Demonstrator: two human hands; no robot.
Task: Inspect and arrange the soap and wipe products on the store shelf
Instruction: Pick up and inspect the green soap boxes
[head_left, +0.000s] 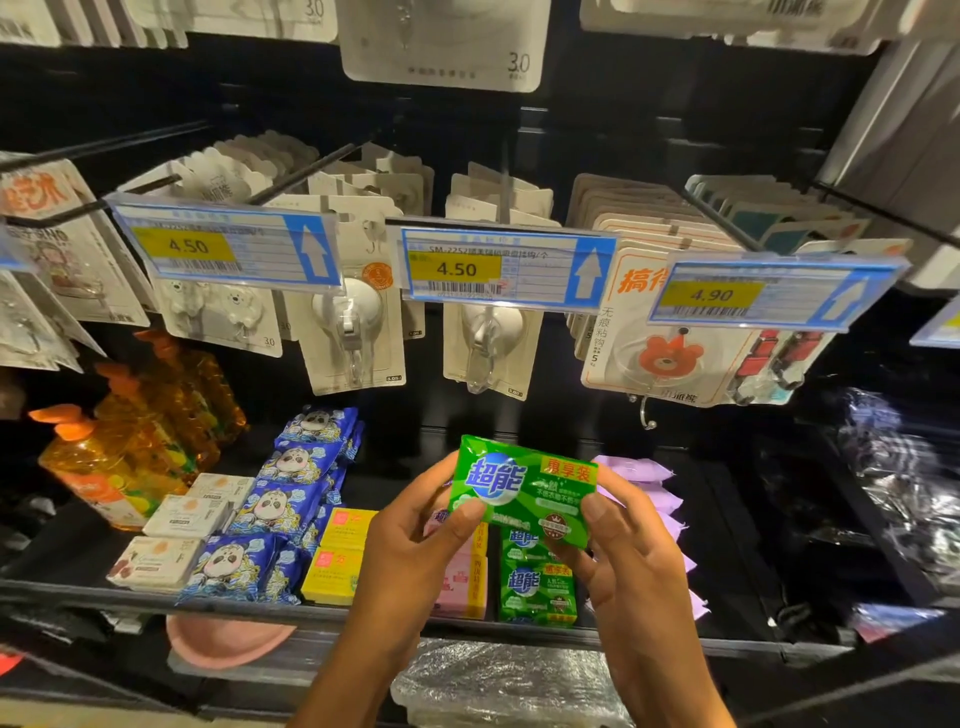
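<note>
A green soap pack (524, 486) is held up above the shelf (311, 613), face toward me. My left hand (415, 535) pinches its left edge with thumb on front. My right hand (623, 540) grips its right edge the same way. Below it more green soap packs (537, 592) lie stacked on the shelf. To their left sit pink soap boxes (462, 582), yellow soap boxes (337, 561), blue panda wipe packs (280, 509) and white soap boxes (176, 535). Purple packs (654, 483) line up at the right, partly behind my right hand.
Orange pump bottles (124, 452) stand at the shelf's left. Above hang carded hooks on pegs with price tags (498, 267) jutting forward. Shiny wrapped goods (904, 478) fill the dark right side. A pink dish (223, 639) and a plastic-wrapped bundle (498, 680) sit below the shelf edge.
</note>
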